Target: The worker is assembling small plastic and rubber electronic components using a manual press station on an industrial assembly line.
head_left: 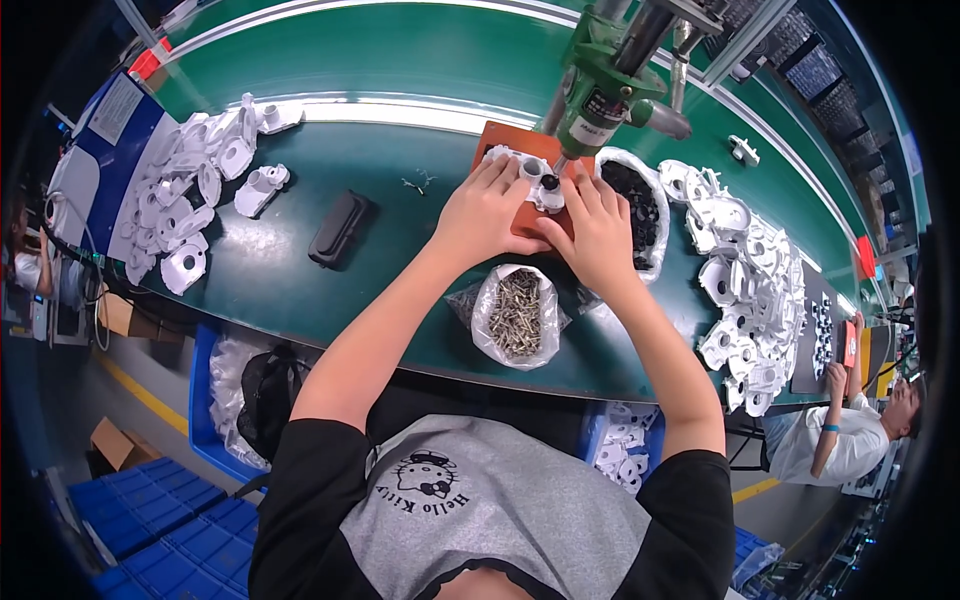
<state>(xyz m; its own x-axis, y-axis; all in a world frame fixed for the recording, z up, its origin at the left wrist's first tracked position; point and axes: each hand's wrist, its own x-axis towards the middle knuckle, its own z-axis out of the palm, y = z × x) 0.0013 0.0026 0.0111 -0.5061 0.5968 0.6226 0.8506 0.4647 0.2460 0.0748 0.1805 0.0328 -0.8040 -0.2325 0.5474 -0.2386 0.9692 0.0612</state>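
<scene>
A white plastic housing [532,166] with round openings lies on an orange-brown block [492,140]. A small black round piece [550,182] sits in one of its openings. The tip of a green machine head [592,122] comes down right beside the black piece. From the left, my left hand [482,212] grips the housing, fingers bent over its edge and thumb along the block. My right hand [600,225] holds the opposite side, its fingers partly hiding the housing's right edge. Nearest my wrists is a clear bag of metal screws [518,315].
Piles of white housings lie at left [185,195] and right [745,290]. A white-rimmed container of black pieces [650,255] stands beside my right hand. Left of my forearms is a dark case [341,229]. Another person [840,440] works at far right. Blue bins [205,400] stand below the table.
</scene>
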